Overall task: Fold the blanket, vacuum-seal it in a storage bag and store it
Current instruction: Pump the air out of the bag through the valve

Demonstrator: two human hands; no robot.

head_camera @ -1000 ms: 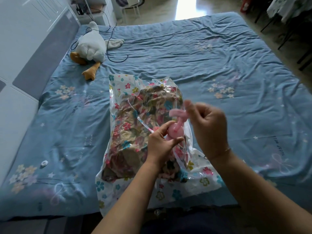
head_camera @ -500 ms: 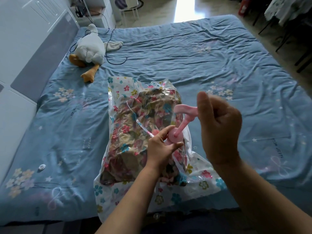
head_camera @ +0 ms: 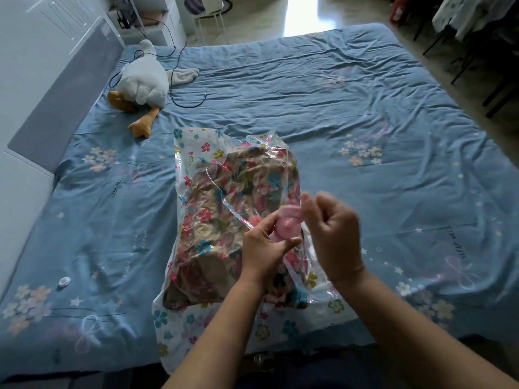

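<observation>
Left hand (head_camera: 264, 248) clasps the base of the pink hand pump (head_camera: 285, 227), thumb and fingers curled round it where it meets the storage bag (head_camera: 193, 153). Right hand (head_camera: 334, 234), motion-blurred, appears to pinch the pump's handle just above. Directly beneath the grip lies the folded floral blanket (head_camera: 224, 197), enclosed in the bag, whose film wrinkles close over it beyond the grip but hangs loose at the near right. The bag rests on the bed (head_camera: 365, 122). A small white cap (head_camera: 64, 281) lies well left of the grip, and a plush goose (head_camera: 140, 80) far beyond it. Risk: should the left hand let the base tilt off the valve, air would likely re-enter, and an imperfectly closed bag mouth would leak likewise.
</observation>
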